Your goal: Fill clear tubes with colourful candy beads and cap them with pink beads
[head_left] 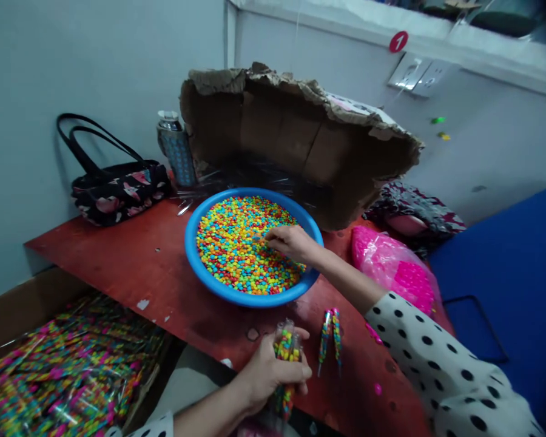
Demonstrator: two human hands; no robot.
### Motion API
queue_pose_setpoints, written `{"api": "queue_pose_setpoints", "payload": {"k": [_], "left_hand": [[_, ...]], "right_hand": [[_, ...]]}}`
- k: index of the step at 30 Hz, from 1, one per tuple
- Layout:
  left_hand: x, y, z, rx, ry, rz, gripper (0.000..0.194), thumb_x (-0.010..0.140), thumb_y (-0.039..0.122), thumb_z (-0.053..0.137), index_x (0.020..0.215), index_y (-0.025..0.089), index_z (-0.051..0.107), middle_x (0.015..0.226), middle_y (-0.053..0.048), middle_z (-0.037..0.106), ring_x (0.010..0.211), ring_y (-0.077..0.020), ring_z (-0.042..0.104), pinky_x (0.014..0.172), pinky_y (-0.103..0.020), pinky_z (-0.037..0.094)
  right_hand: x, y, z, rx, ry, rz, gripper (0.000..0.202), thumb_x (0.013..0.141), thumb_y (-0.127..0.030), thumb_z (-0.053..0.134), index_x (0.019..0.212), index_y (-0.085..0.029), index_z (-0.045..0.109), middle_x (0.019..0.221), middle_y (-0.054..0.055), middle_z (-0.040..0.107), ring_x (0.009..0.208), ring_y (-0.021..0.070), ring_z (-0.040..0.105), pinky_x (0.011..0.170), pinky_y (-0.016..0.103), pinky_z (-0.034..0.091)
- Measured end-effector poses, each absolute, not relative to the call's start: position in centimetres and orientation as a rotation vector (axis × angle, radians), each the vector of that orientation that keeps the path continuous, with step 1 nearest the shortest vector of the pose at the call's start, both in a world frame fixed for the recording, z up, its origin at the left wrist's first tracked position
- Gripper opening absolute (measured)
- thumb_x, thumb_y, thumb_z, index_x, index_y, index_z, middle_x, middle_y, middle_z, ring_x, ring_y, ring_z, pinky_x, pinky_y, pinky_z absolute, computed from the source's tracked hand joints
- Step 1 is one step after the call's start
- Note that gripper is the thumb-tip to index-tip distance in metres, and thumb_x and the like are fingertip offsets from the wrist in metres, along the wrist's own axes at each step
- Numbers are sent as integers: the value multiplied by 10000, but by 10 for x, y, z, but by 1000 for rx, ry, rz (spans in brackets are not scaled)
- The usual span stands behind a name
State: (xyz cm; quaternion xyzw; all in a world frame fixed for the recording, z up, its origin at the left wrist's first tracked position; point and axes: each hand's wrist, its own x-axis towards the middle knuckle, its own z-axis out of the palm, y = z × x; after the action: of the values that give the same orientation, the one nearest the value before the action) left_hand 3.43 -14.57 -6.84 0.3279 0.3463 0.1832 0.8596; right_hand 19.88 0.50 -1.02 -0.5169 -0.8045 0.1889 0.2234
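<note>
A blue basin (193, 267) full of small multicoloured candies (236, 243) stands on the red table (131, 261). My right hand (293, 244) is over the candies with its fingers pinched together at their surface; what they hold, if anything, is too small to make out. Below the basin, at the table's front edge, my left hand (273, 370) is wrapped round several clear tubes (287, 346) partly filled with candies, their open ends upward. Two filled tubes (330, 337) lie on the table to the right of my left hand.
A torn cardboard box (282, 121) stands behind the basin. A floral handbag (122, 191) and a bottle (178, 152) are at the back left. A bag of pink pieces (395, 270) lies right; a carton of filled tubes (73, 364) is lower left.
</note>
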Motion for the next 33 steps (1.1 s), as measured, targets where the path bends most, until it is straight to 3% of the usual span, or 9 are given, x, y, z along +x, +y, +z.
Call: {"api": "queue_pose_setpoints", "payload": {"k": [4,12,17,23,29,33], "left_hand": [[35,-143,-70,643,758,439,364,534,172,688,869,134,550,623,9,591,470,-133,580,500,-236,435],[45,-145,-73,614,762,480,378,535,190,736,842,135,521,734,-48,663,522,-138,598,547,-256,470],[56,-148,-72,653,798,562,389,545,222,777,851,134,553,693,-35,653,561,-148,608,577,-263,493],[84,-145,-79,714,883,729,329,592,236,777,855,113,622,783,-47,669,706,-185,636,704,-319,535],[98,-140,-91,835,869,732,314,601,251,771,833,115,609,683,-26,642,595,-155,595,625,-278,504],[95,-140,-93,914,899,734,277,598,237,759,798,129,600,688,-13,631,607,-143,579,614,-254,490]], "right_hand": [[210,2,-4,-1348,-1604,1100,218,742,-332,623,857,-148,633,595,-34,580,456,68,495,449,192,397],[234,-28,19,-1235,-1014,1187,330,551,-317,777,774,-135,616,539,-51,554,413,44,467,387,163,361],[260,-100,14,-1241,-854,1222,300,567,-303,781,780,-149,636,541,-40,559,398,44,447,348,157,327],[242,-176,-45,-1412,-673,1297,321,572,-360,784,754,-142,636,544,-20,583,421,65,490,386,176,397],[213,-189,-79,-1403,-591,1135,394,615,-448,741,830,-154,591,552,-44,567,424,71,501,370,172,421],[217,-190,-82,-1506,-676,1076,329,650,-415,727,811,-164,586,545,-41,579,394,77,498,332,167,402]]}}
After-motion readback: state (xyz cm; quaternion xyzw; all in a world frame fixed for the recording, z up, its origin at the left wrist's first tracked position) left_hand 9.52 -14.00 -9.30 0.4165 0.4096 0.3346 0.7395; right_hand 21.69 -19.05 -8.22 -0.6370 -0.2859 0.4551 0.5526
